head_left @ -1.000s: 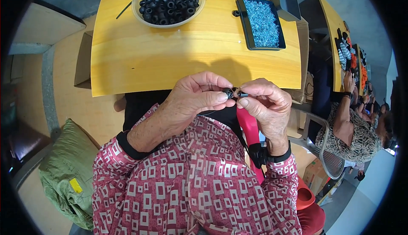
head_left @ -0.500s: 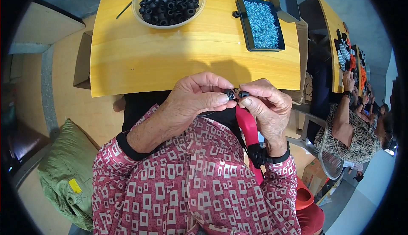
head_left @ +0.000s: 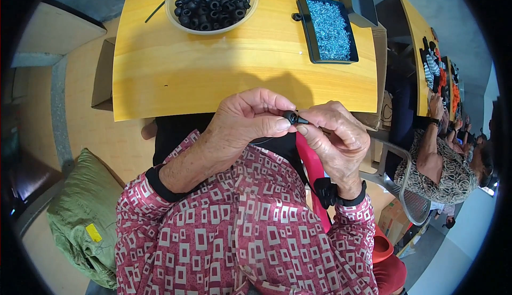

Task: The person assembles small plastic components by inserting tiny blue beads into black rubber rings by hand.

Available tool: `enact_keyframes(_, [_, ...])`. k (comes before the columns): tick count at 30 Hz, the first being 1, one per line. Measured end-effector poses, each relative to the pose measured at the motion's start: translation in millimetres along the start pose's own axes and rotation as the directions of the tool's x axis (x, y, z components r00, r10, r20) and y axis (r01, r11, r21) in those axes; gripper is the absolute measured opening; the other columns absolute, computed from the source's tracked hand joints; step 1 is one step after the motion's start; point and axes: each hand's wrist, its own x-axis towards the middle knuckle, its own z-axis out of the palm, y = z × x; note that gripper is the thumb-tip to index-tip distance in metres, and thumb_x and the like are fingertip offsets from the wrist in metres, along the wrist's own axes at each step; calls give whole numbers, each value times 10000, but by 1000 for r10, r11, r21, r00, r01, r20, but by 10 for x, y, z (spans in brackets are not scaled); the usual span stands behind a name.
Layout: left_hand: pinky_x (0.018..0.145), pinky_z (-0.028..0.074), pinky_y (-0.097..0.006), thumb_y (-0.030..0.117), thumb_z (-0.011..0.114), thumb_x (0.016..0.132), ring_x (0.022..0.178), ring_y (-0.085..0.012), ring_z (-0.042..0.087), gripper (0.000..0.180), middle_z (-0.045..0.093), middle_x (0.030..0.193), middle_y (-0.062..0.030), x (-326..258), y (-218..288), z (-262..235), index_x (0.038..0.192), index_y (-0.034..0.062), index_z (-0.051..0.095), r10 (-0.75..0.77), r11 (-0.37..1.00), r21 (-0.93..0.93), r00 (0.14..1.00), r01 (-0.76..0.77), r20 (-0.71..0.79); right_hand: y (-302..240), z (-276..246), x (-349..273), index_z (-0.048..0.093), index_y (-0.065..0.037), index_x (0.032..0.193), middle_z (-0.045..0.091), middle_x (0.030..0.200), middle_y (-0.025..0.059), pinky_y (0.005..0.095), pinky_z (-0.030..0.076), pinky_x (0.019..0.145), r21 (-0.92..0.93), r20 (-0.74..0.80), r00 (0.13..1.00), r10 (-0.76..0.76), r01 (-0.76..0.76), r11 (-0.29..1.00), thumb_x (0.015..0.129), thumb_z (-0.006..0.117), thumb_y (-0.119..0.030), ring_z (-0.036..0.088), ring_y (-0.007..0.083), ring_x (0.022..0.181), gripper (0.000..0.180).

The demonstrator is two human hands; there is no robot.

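Just in front of the table's near edge, my left hand (head_left: 240,116) pinches a small round black rubber part (head_left: 291,117) between thumb and fingertips. A ring-shaped opening shows on its face. From its right side a narrow dark tip (head_left: 303,120) runs to the fingertips of my right hand (head_left: 336,135), which are closed on it. Whether the tip is one piece with the round part or a separate piece pushed against it, I cannot tell. My fingers hide some of both.
On the yellow table (head_left: 213,76) stand a clear round tub (head_left: 214,31) of similar black parts and a black tray (head_left: 354,59) of small clear bluish pieces. One loose black part (head_left: 296,17) lies beside the tray. A green sack (head_left: 80,215) is at left; another person (head_left: 437,162) works at right.
My right hand has shifted slightly right and rotated. The rounded black end at its fingertips now appears as a narrow tip touching the part in my left hand, which has barely moved.
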Motion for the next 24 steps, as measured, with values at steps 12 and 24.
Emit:
enact_keyframes(12, [807, 507, -232, -53, 641, 799, 868, -111, 619, 212, 643, 945, -59, 1, -26, 4, 1001, 7, 616, 46, 994, 103, 998, -41, -44, -68, -25, 40, 678, -3, 862, 637, 771, 82, 273, 485, 590, -153, 46, 999, -15, 22, 988, 718, 748, -34, 626, 169, 692, 163])
enact_keyframes(24, [792, 499, -197, -40, 610, 839, 887, -72, 599, 198, 631, 948, -40, -25, -44, -1, 1034, -13, 606, 115, 953, 281, 993, -111, 4, -154, -62, 88, 666, -7, 863, 626, 789, 92, 314, 500, 608, -414, 134, 979, -152, 194, 889, 670, 763, -44, 615, 223, 694, 219])
